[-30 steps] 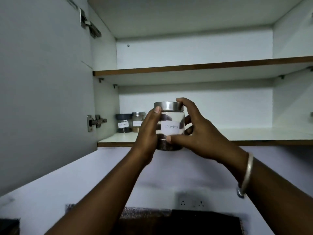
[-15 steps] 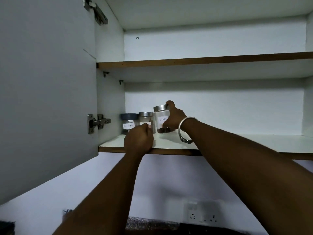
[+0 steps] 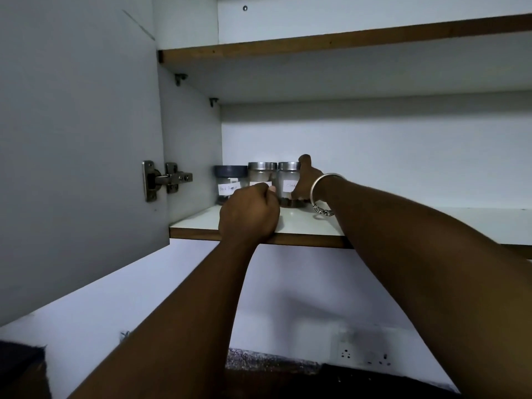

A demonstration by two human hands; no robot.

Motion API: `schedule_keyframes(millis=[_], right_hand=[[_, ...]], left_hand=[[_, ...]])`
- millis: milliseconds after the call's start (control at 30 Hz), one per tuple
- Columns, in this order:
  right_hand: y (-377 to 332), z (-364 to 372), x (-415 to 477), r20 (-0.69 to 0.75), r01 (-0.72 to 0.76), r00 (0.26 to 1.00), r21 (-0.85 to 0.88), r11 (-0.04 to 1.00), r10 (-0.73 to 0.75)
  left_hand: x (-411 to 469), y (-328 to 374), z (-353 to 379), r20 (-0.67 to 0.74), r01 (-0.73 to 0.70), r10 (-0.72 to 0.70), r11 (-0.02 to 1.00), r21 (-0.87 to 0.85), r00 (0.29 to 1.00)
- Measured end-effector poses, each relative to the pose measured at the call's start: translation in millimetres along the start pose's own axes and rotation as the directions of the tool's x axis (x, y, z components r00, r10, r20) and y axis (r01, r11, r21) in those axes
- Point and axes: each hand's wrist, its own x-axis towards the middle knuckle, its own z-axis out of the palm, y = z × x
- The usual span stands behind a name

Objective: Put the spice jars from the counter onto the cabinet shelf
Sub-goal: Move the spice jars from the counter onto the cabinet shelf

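Reaching up from below, the left hand (image 3: 249,213) rests curled into a loose fist on the front edge of the lower cabinet shelf (image 3: 302,224), its fingers folded in and gripping nothing. Farther in, the right hand (image 3: 306,181), a bangle (image 3: 319,194) on its wrist, wraps its fingers round the cloves jar (image 3: 288,184), which stands upright on the shelf. At nine o'clock from that jar, touching it, stands a second steel-lidded jar (image 3: 262,175); farther toward nine o'clock sits the dark-lidded black pepper jar (image 3: 230,182), near the open door's hinge (image 3: 165,180).
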Motion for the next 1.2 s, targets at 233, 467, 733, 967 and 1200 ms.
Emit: schedule_keyframes(millis=[233,467,733,967,1200], right_hand=[[6,7,-5,-0.006,0.014,1.000,0.034,0.999,-0.014],[-13,-21,-54,0.085,-0.097,0.991,-0.056,0.994,0.101],[-20,-37,-193,0.032,0.050,0.998,-0.028,0.998,-0.049],[26,18,-344,-0.101,0.260,0.964,0.134,0.956,-0.248],[125,154,-525,0.216,-0.035,0.976,0.310,0.950,-0.034]], left_hand=[[-1,0,1,-0.009,0.001,-0.001,1.000,0.014,1.000],[-11,1,-5,-0.059,-0.095,0.089,0.990,-0.105,0.994],[-41,17,-36,-0.029,-0.190,0.188,0.947,-0.259,0.982],[-189,47,-42,-0.148,-0.316,0.279,0.833,-0.454,0.949],[-431,19,-20,0.432,0.059,0.168,0.883,-0.465,0.886]])
